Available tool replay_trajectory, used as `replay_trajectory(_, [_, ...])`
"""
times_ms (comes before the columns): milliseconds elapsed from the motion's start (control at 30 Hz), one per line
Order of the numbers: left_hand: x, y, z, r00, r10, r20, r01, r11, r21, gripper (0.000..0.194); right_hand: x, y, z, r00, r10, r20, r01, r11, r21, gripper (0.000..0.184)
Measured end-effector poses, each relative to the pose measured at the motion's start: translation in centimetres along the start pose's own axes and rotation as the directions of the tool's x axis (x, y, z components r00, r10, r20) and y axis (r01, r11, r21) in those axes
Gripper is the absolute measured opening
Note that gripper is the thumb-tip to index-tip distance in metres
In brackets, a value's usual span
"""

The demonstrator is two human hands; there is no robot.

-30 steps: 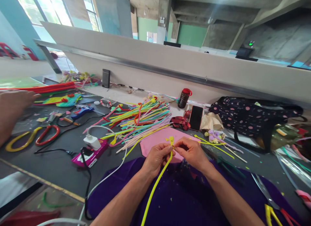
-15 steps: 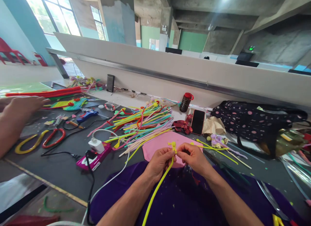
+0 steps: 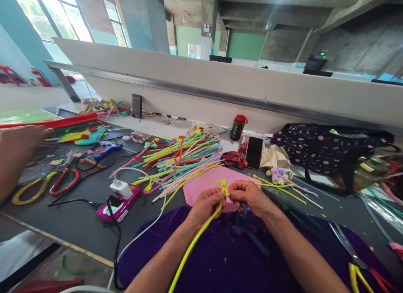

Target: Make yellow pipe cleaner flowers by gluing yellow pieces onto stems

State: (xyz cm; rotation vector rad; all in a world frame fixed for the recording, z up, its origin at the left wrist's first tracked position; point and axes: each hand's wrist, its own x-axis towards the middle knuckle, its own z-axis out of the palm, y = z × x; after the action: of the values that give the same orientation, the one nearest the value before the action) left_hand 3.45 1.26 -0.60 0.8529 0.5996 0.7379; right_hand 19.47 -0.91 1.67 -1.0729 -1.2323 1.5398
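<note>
My left hand (image 3: pixel 206 204) is closed on a yellow pipe cleaner (image 3: pixel 192 247), just under its small bent, knotted head (image 3: pixel 223 185). The long tail of the stem runs down over my left forearm toward my lap. From the other side my right hand (image 3: pixel 252 197) pinches the same knotted part, fingertips against those of my left hand. Exactly which strand the right fingers grip is hidden. Beneath both hands lies a pink sheet (image 3: pixel 201 184), partly over the purple cloth (image 3: pixel 217 251) on my lap.
A heap of coloured pipe cleaners (image 3: pixel 185 154) lies beyond the sheet. Left are a magenta power strip (image 3: pixel 126 207), scissors (image 3: pixel 64 181) and a co-worker's hand (image 3: pixel 22 144). A phone (image 3: pixel 254 153), a bottle (image 3: pixel 238 128) and a bag (image 3: pixel 317 154) stand behind; more scissors (image 3: pixel 349 247) lie right.
The whole view has shifted slightly. Both my hands stay at the knotted head, and the right fingers have curled in more. The stem's tail has swung left, and the co-worker's hand has moved left.
</note>
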Motion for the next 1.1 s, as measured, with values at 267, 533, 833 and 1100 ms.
replay_trajectory(267, [-0.2, 0.2, 0.3, 1.0, -0.024, -0.016, 0.024, 0.999, -0.036, 0.021, -0.2, -0.4, 0.2, 1.0, -0.007, 0.025, 0.006, 1.0, 0.019, 0.021])
replay_trajectory(533, [-0.2, 0.2, 0.3, 0.999, -0.034, 0.001, 0.034, 0.997, -0.074, 0.024, -0.6, -1.1, 1.0, 0.959, -0.263, -0.106, 0.202, 0.896, -0.396, 0.01])
replay_trajectory(833, [-0.1, 0.3, 0.0, 0.986, -0.145, 0.08, 0.158, 0.969, -0.192, 0.016, -1.1, -1.8, 0.9, 0.821, -0.557, 0.129, 0.45, 0.492, -0.745, 0.011])
replay_trajectory(1100, [0.0, 0.0, -0.4, 0.955, -0.262, 0.14, 0.289, 0.927, -0.239, 0.011, -1.6, -3.1, -1.4, 0.889, -0.459, 0.004, 0.335, 0.644, -0.688, 0.011])
